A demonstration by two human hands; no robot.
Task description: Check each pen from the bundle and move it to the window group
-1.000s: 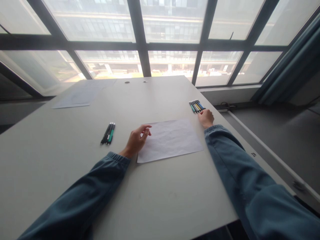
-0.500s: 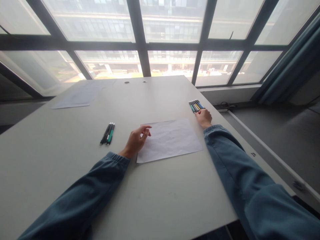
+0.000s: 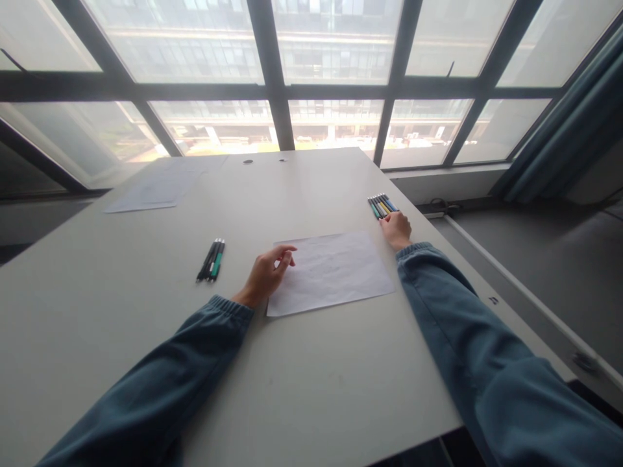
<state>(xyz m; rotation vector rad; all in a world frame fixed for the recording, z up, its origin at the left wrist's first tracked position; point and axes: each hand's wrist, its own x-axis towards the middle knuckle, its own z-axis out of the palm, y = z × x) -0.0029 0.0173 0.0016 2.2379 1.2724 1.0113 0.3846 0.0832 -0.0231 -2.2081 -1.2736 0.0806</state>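
Note:
My left hand (image 3: 267, 272) hovers at or rests on the left edge of a white sheet of paper (image 3: 335, 272); its fingers are loosely bent and apart, with nothing between them. At the right side of the table, my right hand (image 3: 396, 229) is closed at the near ends of a row of pens (image 3: 382, 205) with green, yellow and blue parts. The hand covers those near ends, so what its fingers grip there is hidden. Left of my left hand lies a small group of pens (image 3: 211, 260), black and green, side by side.
More white sheets (image 3: 148, 188) lie at the far left of the white table (image 3: 292, 383). Two small fittings sit near its far edge. Large windows (image 3: 335, 58) rise behind it. A curtain (image 3: 559, 123) hangs at the right, above the grey floor.
The view has shifted very slightly. Both hands keep nearly the same place and shape, and the pens and paper lie as before.

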